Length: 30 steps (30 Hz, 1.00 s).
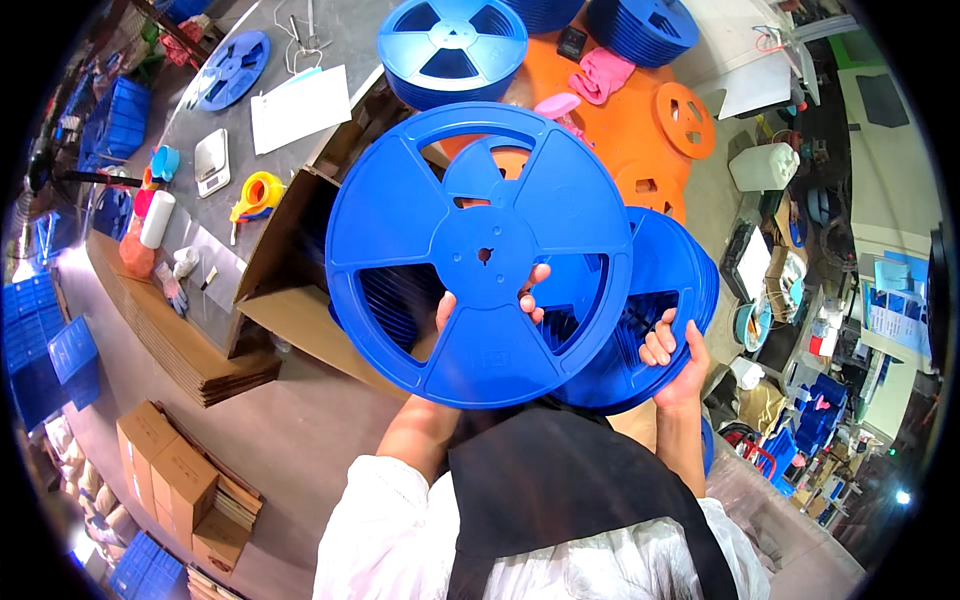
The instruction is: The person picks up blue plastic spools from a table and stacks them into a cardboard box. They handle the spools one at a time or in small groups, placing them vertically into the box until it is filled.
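A large blue plastic reel disc (485, 245), with a hub hole and wide cut-out windows, is tilted up in front of me. My left hand (534, 294) grips it from behind, its fingers and thumb showing through two windows and the palm hidden. To the right leans a stack of similar blue reel discs (702, 275), partly covered by the raised disc. My right hand (680, 355) is closed at the stack's near rim, fingers curled at a window and thumb on the outer side. How many discs it grips I cannot tell.
An open cardboard box (285, 235) stands left of the raised disc. Beyond are more stacked blue reels (452, 50) and an orange surface (625, 130) with a pink cloth (602, 75). A grey table (235, 130) holds a white scale (211, 160) and yellow tape dispenser (260, 195).
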### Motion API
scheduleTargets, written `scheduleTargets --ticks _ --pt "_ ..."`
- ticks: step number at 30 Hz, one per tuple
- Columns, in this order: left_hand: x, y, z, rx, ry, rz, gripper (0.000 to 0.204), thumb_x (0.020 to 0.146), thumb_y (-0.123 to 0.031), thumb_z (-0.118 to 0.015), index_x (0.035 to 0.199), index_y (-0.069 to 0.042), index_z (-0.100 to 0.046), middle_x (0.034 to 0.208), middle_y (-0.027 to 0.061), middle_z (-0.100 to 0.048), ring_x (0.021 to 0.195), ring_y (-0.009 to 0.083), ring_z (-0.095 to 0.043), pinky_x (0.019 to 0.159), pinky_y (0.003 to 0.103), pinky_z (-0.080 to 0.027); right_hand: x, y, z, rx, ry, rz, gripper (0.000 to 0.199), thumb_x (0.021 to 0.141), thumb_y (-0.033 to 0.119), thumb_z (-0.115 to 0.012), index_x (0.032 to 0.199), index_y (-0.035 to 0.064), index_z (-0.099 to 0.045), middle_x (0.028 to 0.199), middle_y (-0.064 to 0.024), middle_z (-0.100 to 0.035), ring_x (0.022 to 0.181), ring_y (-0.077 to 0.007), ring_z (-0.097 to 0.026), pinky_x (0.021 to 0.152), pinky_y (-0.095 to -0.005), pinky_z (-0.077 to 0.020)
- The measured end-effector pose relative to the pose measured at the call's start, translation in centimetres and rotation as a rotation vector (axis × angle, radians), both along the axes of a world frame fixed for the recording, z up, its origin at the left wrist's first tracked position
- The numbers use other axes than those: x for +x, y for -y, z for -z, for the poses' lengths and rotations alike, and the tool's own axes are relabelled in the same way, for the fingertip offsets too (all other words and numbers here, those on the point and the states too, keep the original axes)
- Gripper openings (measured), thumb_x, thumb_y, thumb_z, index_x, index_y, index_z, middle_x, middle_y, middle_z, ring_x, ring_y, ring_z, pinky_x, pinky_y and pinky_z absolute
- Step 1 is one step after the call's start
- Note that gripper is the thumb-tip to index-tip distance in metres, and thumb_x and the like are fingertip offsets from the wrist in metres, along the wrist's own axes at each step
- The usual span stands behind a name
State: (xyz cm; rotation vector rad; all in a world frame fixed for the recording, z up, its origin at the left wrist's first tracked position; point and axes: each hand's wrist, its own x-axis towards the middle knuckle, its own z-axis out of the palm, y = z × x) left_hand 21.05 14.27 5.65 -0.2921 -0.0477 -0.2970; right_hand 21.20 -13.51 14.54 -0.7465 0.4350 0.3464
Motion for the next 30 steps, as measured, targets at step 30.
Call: scheduleTargets --ticks 30 --pt "-4.3 -10.9 1.2 0.305 0.033 -0.25 0.09 0.086 -0.032 -0.069 0.148 0.0 -0.012 0.136 0.0231 -0.043 0.124 0.0327 -0.048 0.11 0.044 -0.037 1.4 4.8 -2.2 0.447 0.442 -0.064 0.043 0.089 0.047 -0.062 0.092 0.0082 -0.045 0.053 0.0056 -0.04 0.042 -0.0052 -0.041 0.043 -0.0219 -0.0319"
